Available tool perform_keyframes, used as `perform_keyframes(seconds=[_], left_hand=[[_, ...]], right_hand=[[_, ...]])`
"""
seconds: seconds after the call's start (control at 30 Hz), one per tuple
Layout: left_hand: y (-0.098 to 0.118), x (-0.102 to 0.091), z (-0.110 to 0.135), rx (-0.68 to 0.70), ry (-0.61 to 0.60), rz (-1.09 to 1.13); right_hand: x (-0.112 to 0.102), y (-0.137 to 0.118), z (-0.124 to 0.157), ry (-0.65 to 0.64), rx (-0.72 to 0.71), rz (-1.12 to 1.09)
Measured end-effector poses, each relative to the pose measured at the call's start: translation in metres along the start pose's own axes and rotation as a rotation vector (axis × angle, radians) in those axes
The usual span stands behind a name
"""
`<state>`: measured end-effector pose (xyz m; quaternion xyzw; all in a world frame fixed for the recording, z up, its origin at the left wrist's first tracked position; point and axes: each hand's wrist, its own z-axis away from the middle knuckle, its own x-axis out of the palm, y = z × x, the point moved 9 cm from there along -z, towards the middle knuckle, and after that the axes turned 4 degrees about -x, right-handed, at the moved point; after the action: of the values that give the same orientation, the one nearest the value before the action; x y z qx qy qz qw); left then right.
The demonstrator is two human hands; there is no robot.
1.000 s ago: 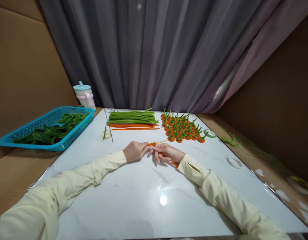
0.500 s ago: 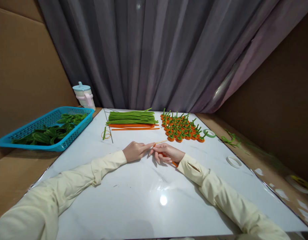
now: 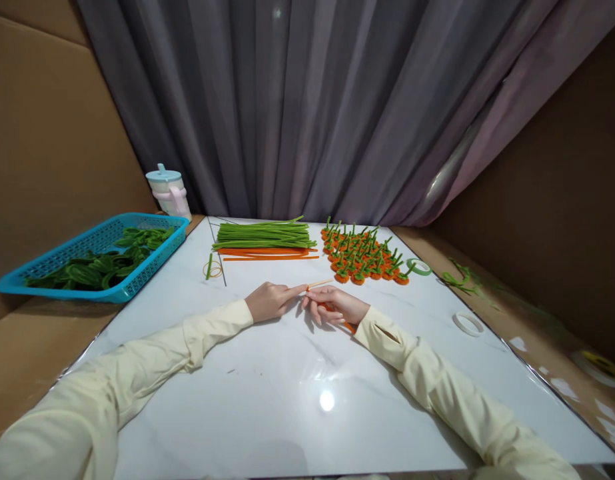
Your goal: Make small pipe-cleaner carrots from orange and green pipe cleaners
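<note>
My left hand (image 3: 272,302) is closed, its index finger and thumb pinching one end of a thin wooden stick (image 3: 321,283) that points right. Against it, the fingertips of my right hand (image 3: 341,304) pinch an orange pipe cleaner (image 3: 350,328), whose tail runs under the palm and shows by the wrist. A bit of orange sits on the stick where the fingertips meet; the fingers partly hide it. Beyond the hands lie a stack of green pipe cleaners (image 3: 262,235), some orange pipe cleaners (image 3: 267,259) and several orange pieces with green stems (image 3: 360,257).
A blue basket (image 3: 124,291) of green leaf shapes is at the left, before a lidded cup (image 3: 170,193). Rubber bands (image 3: 214,269) lie by a short green piece (image 3: 209,267). Green tape (image 3: 418,267) and a white roll (image 3: 468,324) are at the right.
The stick and my left fingertips have shifted very slightly left. Both hands otherwise keep the same place and grip.
</note>
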<state>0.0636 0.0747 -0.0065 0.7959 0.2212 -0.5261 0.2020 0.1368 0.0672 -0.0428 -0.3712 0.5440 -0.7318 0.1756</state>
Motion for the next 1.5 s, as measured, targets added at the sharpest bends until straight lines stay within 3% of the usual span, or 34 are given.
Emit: perform_keyframes(seconds=[0.3, 0.47, 0.63, 0.87, 1.0, 1.3, 1.5], left_hand=[[-0.009, -0.020, -0.015, -0.172, -0.078, 0.376], [-0.014, -0.023, -0.015, -0.359, -0.338, 0.571], [-0.015, -0.026, -0.011, -0.447, -0.474, 0.721], [-0.008, -0.009, -0.001, -0.524, -0.723, 1.086], [-0.010, -0.003, 0.002, -0.574, -0.746, 1.204], [-0.011, -0.003, 0.002, -0.606, -0.712, 1.186], [-0.006, 0.001, 0.005, -0.558, -0.798, 1.232]], right_hand=[[-0.001, -0.002, 0.001, -0.027, 0.000, 0.002], [0.006, 0.001, 0.003, -0.050, 0.053, 0.017], [0.007, 0.002, 0.006, -0.059, 0.074, 0.029], [0.001, 0.006, 0.011, -0.089, 0.102, 0.053], [0.003, 0.005, 0.012, -0.094, 0.100, 0.078], [0.006, 0.002, 0.013, -0.088, 0.087, 0.155], [0.000, -0.001, 0.010, -0.026, 0.023, 0.152]])
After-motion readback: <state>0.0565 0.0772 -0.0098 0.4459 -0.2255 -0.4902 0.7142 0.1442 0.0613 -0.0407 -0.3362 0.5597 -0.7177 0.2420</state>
